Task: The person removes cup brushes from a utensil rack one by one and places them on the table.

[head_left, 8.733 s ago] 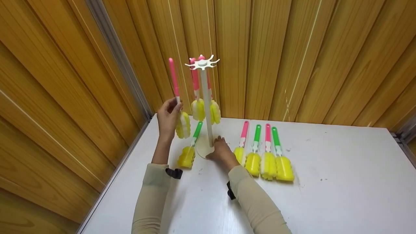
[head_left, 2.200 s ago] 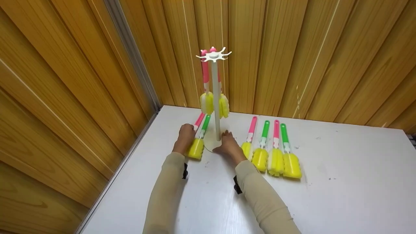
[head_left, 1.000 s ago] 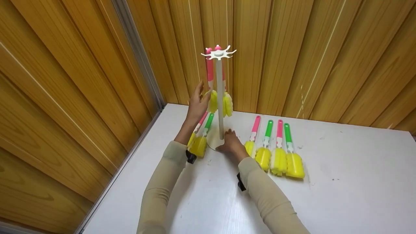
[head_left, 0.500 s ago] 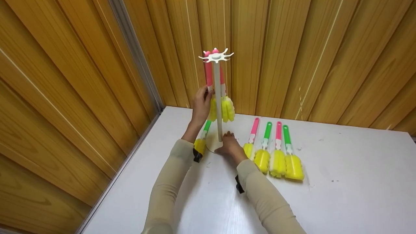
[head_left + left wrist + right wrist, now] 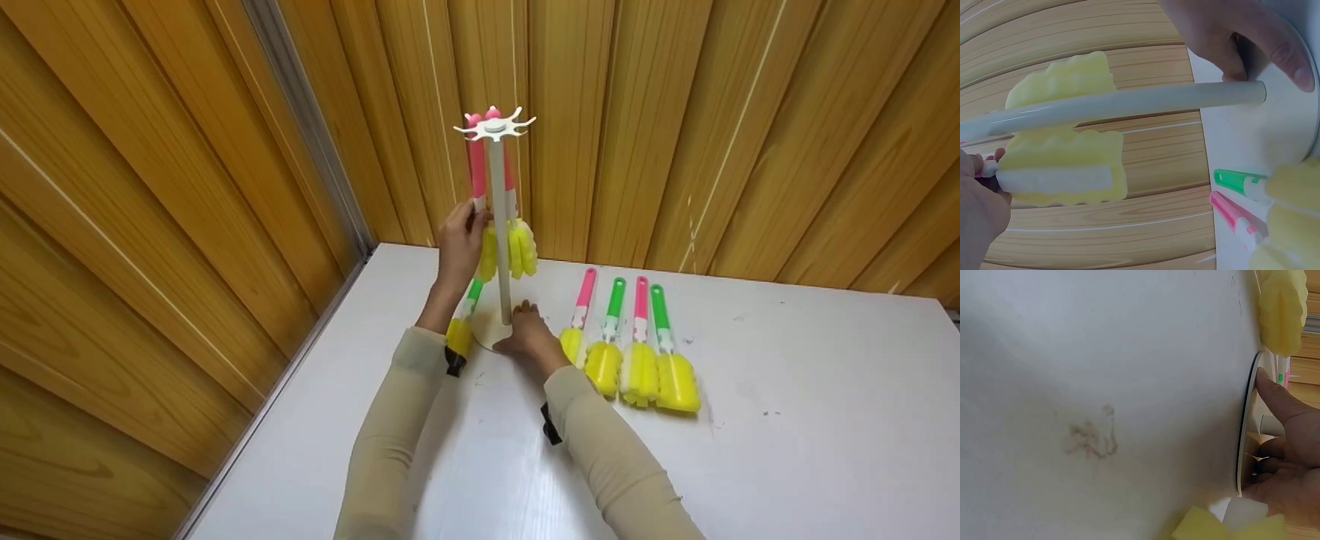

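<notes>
In the head view a white rack [image 5: 498, 232] stands upright, several curved hooks fanning out at its top. Two pink-handled sponge brushes hang from it. On the left one, a sponge brush [image 5: 478, 169] with a yellow and white head, my left hand [image 5: 459, 247] pinches the white neck between thumb and fingers. The other hanging sponge brush [image 5: 523, 249] is just right of the pole. My right hand [image 5: 534, 335] presses on the rack's round base [image 5: 487, 341], thumb and fingers spread around the pole's foot. The right wrist view shows its thumb [image 5: 1283, 396] at the base's rim.
A green-handled sponge brush [image 5: 459, 337] lies left of the base, partly behind the left forearm. Several more brushes, pink and green, lie side by side to the right, among them a green one [image 5: 677, 381]. Wood-panelled walls [image 5: 675, 112] close off the table's back and left.
The left hand laid a pink sponge brush on the table at left, then rose and took hold of a hanging one by its neck. The right hand stays on the base.
</notes>
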Demonstrator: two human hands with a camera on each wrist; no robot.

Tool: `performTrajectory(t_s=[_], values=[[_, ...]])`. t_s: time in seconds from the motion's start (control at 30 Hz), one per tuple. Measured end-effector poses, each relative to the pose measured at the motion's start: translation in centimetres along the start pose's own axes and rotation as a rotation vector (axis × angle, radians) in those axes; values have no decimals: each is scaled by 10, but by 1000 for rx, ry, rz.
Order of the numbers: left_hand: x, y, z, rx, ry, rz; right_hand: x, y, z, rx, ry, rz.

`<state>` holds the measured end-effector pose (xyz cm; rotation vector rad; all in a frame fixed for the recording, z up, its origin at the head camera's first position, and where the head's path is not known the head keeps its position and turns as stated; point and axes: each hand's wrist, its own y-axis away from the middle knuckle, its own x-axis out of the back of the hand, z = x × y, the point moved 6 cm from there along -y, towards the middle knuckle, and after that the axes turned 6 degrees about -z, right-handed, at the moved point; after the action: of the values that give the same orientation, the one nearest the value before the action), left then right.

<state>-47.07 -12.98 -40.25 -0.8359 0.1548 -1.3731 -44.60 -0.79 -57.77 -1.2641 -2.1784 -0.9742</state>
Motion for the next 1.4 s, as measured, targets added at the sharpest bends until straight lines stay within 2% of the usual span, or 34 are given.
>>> performTrajectory(t_s=[0.3, 0.67, 0.87, 1.0, 1.17, 1.4], values=[[11, 8, 4, -16, -8, 26, 0, -1, -2, 4, 16, -1], [19, 18, 8, 19, 3, 8, 5, 3, 5, 16, 36, 11], [23, 21, 8, 44, 27, 9, 3, 0, 6, -9, 19, -1], [26, 23, 8, 50, 13, 12, -1, 0, 6, -30, -1, -17], [30, 26, 11, 64, -16, 24, -2, 2, 5, -15, -18, -10], [32, 28, 14, 88, -1, 30, -2, 3, 5, -20, -25, -15]])
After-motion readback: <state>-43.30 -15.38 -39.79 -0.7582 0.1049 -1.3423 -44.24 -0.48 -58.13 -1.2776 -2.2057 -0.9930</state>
